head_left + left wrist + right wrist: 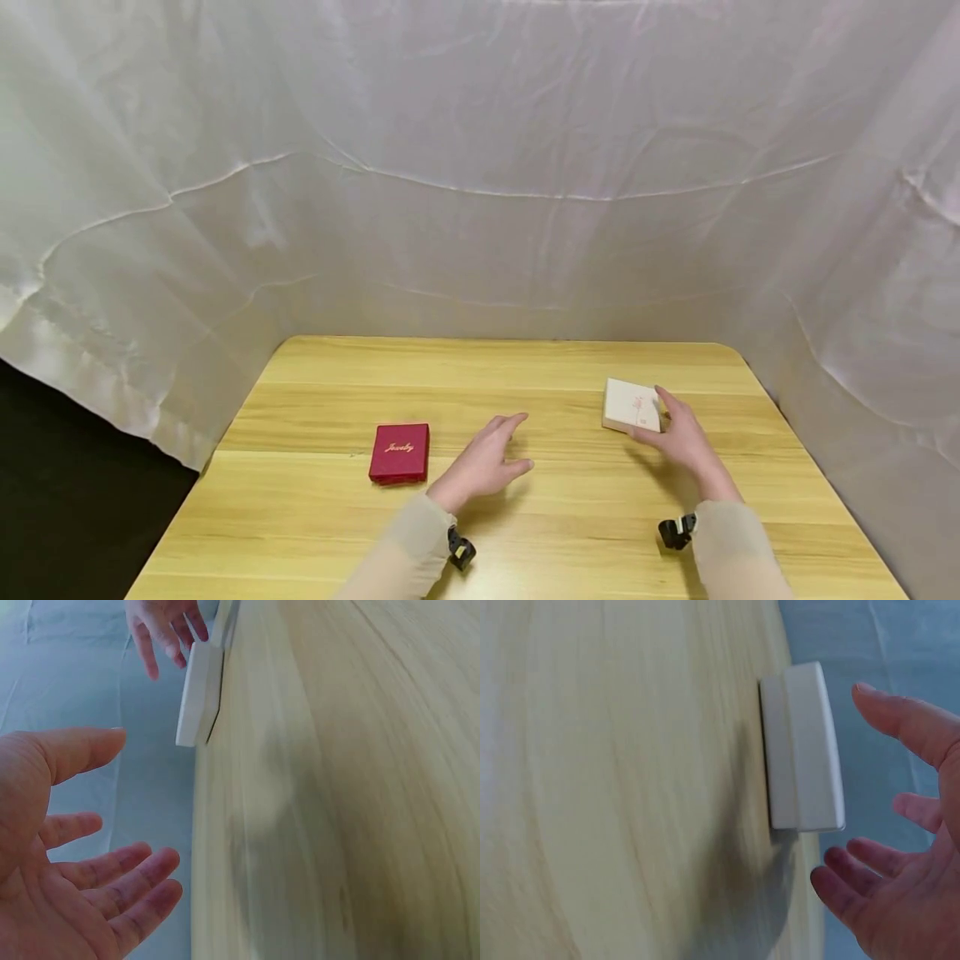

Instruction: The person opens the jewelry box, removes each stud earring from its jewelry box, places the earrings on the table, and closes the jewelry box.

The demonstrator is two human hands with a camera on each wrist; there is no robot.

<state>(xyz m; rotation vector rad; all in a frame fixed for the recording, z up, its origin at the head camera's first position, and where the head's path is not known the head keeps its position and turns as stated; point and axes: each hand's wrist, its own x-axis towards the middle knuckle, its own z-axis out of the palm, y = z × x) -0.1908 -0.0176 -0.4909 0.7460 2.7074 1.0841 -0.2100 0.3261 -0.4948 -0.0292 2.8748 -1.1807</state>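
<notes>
A white box (628, 403) lies flat, printing upward, on the far right of the table (585, 533). Beside it the right hand (684, 440) grips nothing, thumb and fingers parted, apparently to span it. The left hand (482, 463), also empty and loose, hovers right of a red box (400, 454).

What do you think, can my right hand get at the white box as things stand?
Probably yes: your open right hand is close to the white box, with nothing visible between them.

Open passage between left fingers (142, 879) and white box (628, 403), red box (400, 458) obstructing leftward.
</notes>
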